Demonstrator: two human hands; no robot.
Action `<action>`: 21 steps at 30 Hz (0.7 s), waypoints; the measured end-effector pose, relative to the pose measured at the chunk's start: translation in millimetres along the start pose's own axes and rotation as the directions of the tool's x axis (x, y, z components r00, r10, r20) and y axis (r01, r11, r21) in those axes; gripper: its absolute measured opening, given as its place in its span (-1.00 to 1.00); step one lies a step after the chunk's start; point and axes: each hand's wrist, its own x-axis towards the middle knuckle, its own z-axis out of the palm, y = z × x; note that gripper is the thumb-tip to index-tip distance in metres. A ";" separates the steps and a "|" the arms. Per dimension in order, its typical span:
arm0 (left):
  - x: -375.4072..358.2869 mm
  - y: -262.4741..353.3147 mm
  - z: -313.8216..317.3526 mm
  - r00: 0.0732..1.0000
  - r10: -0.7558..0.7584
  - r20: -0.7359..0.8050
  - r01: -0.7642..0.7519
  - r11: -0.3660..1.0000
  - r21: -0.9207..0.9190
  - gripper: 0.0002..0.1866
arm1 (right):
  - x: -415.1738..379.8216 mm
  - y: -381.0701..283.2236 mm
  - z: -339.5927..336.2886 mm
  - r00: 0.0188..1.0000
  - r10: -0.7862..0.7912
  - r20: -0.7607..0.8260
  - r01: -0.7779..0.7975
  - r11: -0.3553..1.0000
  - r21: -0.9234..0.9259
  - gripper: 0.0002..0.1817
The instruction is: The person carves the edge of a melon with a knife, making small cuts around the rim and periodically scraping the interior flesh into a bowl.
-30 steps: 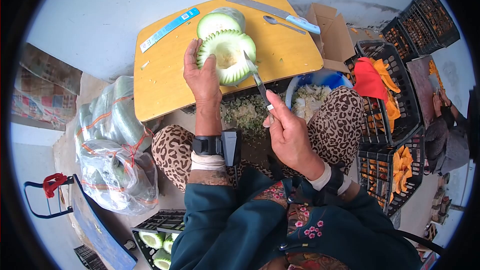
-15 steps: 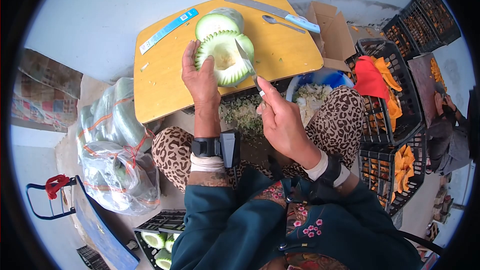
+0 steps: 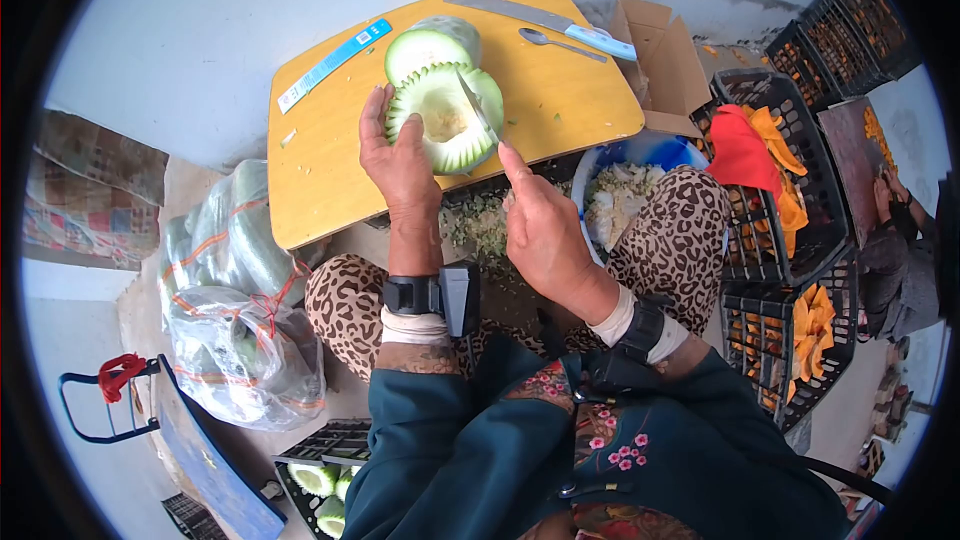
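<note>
My left hand grips the left side of a hollowed winter melon piece near the front edge of the yellow table. Its pale green rim is cut into a row of notches on the left and along the bottom; the upper right looks smooth. In my right hand is a small knife, its blade lying across the right part of the melon's rim. The index finger stretches along the knife, and the handle is mostly hidden in my palm. Right behind stands another cut winter melon piece, with a flat pale face.
On the table lie a blue-and-white ruler-like strip, a long blue-handled knife and a spoon. A blue basin holds pale scraps. Black crates carry orange pieces. Bagged winter melons stand left. Another person's hands show far right.
My right hand and the knife have shifted a little left, and the blade now lies further over the melon's opening. My left hand keeps its hold.
</note>
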 end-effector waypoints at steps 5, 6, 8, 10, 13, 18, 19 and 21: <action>0.1 1.0 0.4 1.000 -0.011 -0.010 0.011 1.000 -0.004 -0.42 | -7.8 3.3 1.5 1.000 0.003 0.013 -0.003 1.000 0.010 -0.36; 0.3 0.1 -0.1 1.000 -0.006 -0.008 0.006 1.000 0.003 -0.42 | -9.5 1.3 0.0 0.999 0.040 0.034 -0.040 0.999 0.019 -0.38; 0.4 0.0 0.6 1.000 -0.005 -0.007 0.005 1.000 0.003 -0.42 | -12.6 2.1 -0.7 1.000 0.020 0.022 -0.020 0.999 0.026 -0.36; -1.2 1.5 1.2 1.000 -0.016 -0.014 0.016 1.000 -0.010 -0.42 | -15.9 4.0 -0.7 1.000 -0.002 0.008 0.001 0.999 0.044 -0.36; -2.2 2.3 1.7 1.000 -0.016 -0.011 0.016 0.999 -0.042 -0.43 | -21.0 7.8 1.6 0.998 -0.047 -0.032 0.050 0.994 0.094 -0.38; 1.6 -0.8 0.5 1.000 -0.019 -0.016 0.018 0.999 -0.051 -0.43 | -39.4 11.2 -7.7 0.999 0.021 0.045 -0.030 0.979 0.200 -0.40; 2.2 -1.0 0.4 1.000 -0.020 -0.017 0.019 0.999 -0.050 -0.43 | -42.6 12.9 -10.7 0.994 0.071 0.080 -0.087 0.971 0.224 -0.40; 2.9 -2.5 -0.9 1.000 -0.012 -0.005 0.011 0.999 -0.052 -0.43 | -48.0 17.8 -15.3 0.974 0.168 0.152 -0.204 0.942 0.267 -0.40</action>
